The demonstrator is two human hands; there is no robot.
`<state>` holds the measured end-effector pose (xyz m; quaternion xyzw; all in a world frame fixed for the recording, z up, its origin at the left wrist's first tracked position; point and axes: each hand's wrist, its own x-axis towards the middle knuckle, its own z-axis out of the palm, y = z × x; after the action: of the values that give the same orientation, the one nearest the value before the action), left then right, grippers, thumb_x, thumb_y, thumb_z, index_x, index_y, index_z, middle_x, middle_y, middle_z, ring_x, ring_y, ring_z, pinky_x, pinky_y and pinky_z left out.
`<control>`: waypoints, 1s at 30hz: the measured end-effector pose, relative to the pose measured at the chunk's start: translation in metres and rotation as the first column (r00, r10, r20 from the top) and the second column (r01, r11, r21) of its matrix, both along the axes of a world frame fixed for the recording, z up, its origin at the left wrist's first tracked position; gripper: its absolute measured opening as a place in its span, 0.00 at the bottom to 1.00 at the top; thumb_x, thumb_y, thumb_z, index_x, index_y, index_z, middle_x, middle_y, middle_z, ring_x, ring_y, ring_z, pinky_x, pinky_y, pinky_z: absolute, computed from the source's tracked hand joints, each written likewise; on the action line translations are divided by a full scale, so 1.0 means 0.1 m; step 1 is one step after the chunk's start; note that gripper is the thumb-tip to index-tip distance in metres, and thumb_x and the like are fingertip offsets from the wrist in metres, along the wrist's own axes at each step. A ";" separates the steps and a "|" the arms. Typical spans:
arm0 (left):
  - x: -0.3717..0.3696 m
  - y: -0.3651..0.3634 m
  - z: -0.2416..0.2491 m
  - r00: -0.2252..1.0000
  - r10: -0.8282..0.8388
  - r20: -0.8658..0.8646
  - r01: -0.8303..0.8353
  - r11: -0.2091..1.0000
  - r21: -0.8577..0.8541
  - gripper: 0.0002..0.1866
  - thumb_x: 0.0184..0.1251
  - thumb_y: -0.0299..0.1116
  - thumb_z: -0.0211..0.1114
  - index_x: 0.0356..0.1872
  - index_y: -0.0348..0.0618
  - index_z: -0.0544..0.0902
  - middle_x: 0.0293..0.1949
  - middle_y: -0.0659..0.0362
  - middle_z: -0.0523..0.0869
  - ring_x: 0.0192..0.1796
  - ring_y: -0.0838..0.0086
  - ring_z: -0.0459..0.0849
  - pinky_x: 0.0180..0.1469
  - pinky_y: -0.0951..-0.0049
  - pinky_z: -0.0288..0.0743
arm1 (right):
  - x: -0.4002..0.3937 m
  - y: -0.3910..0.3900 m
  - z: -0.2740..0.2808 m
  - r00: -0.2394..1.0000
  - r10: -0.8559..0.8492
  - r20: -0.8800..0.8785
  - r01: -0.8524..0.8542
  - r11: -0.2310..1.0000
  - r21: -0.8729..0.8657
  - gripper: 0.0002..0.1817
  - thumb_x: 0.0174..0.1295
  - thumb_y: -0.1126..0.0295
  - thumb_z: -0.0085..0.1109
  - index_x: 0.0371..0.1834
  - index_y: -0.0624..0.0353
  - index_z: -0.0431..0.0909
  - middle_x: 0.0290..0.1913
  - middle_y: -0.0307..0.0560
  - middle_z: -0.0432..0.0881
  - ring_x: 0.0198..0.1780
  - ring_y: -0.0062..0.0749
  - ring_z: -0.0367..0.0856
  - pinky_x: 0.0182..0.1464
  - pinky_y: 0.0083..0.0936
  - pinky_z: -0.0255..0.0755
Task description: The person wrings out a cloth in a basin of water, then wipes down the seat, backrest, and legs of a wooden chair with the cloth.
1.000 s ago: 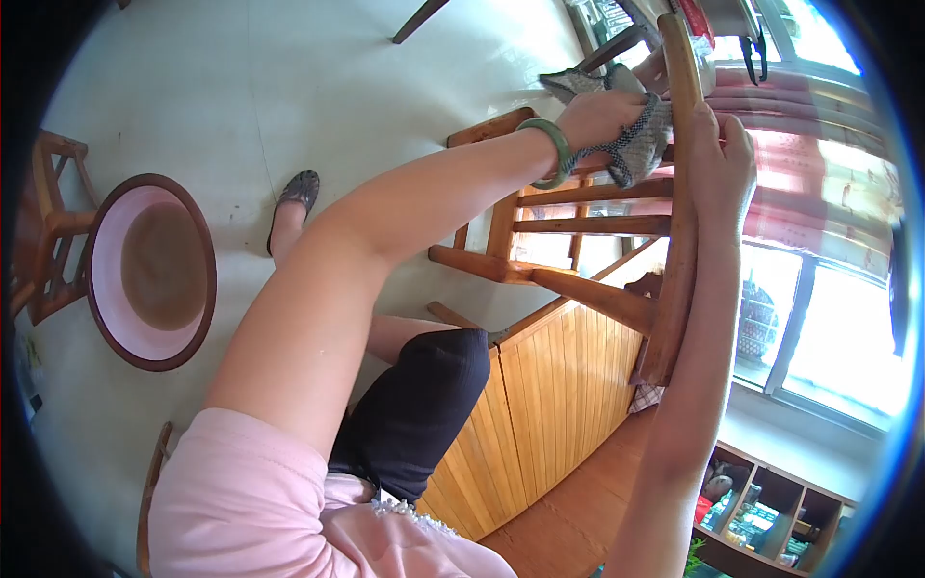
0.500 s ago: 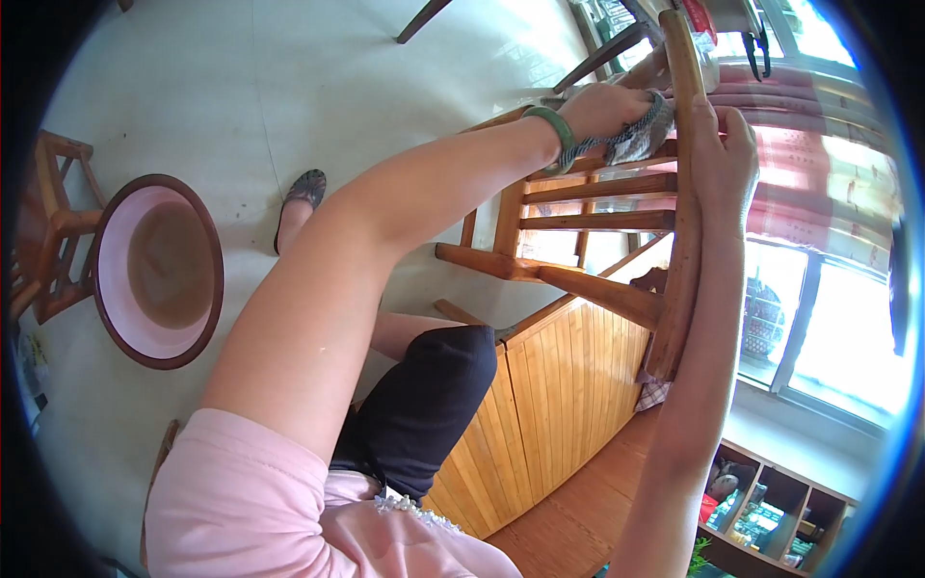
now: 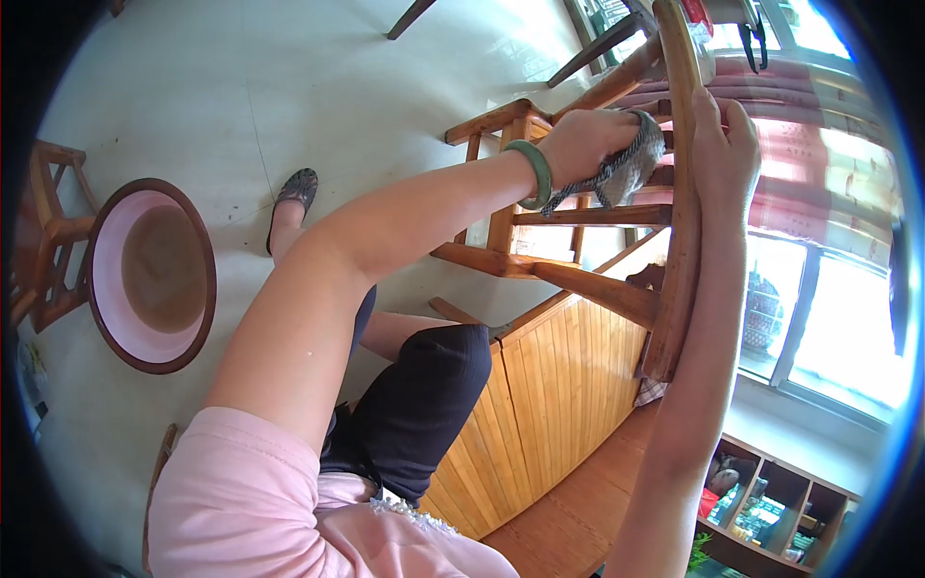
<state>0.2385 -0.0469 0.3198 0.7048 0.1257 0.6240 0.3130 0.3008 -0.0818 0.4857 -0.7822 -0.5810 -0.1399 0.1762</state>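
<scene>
A wooden chair is tilted, with its slatted back facing me and its long curved rail point(image 3: 682, 222) running down the picture. My left hand point(image 3: 590, 143), with a green bangle at the wrist, is closed on a grey checked cloth point(image 3: 631, 173). The cloth lies against the slats, beside the rail, and part of it hangs below my fingers. On the other side of the rail, my right hand point(image 3: 725, 144) is wrapped round its edge. Its fingertips are partly hidden.
A brown-rimmed pink basin point(image 3: 111, 279) of murky water stands at the left, near another wooden chair point(image 3: 63, 231). Below the held chair is a slatted wood panel point(image 3: 549, 405). Curtains point(image 3: 819, 164), a window and a compartmented shelf point(image 3: 771, 501) are at the right.
My left hand and the cloth have moved slightly down and left along the slats, uncovering more of the chair frame behind. My right hand keeps its hold on the rail.
</scene>
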 end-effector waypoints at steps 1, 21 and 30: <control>0.00 0.03 0.01 1.000 -0.002 -0.002 0.002 1.000 0.001 0.12 0.50 0.25 0.57 0.39 0.41 0.76 0.44 0.54 0.79 0.45 0.58 0.78 0.44 0.66 0.74 | 0.01 0.00 0.00 1.000 0.008 0.002 -0.008 1.000 0.005 0.22 0.54 0.51 0.53 0.36 0.62 0.79 0.39 0.54 0.78 0.42 0.42 0.77 0.46 0.33 0.69; -0.13 -0.07 0.18 0.996 -0.051 -0.069 0.050 0.999 -0.018 0.13 0.47 0.21 0.58 0.37 0.43 0.76 0.45 0.58 0.76 0.46 0.59 0.77 0.41 0.65 0.74 | -0.01 0.02 0.00 0.999 -0.017 0.039 0.017 1.000 0.008 0.22 0.53 0.50 0.53 0.32 0.61 0.78 0.38 0.53 0.77 0.41 0.43 0.77 0.45 0.34 0.69; -0.18 -0.36 0.17 0.979 0.180 -0.094 -0.144 0.942 0.305 0.10 0.50 0.29 0.60 0.36 0.47 0.78 0.36 0.61 0.78 0.40 0.68 0.80 0.39 0.69 0.75 | -0.02 0.02 0.00 0.997 0.011 0.073 -0.011 1.000 0.009 0.22 0.52 0.50 0.54 0.32 0.62 0.78 0.37 0.53 0.77 0.40 0.43 0.77 0.44 0.34 0.69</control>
<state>0.2208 -0.0827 0.3369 0.7673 0.1068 0.6159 0.1434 0.2989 -0.0801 0.4857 -0.7725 -0.5907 -0.1702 0.1593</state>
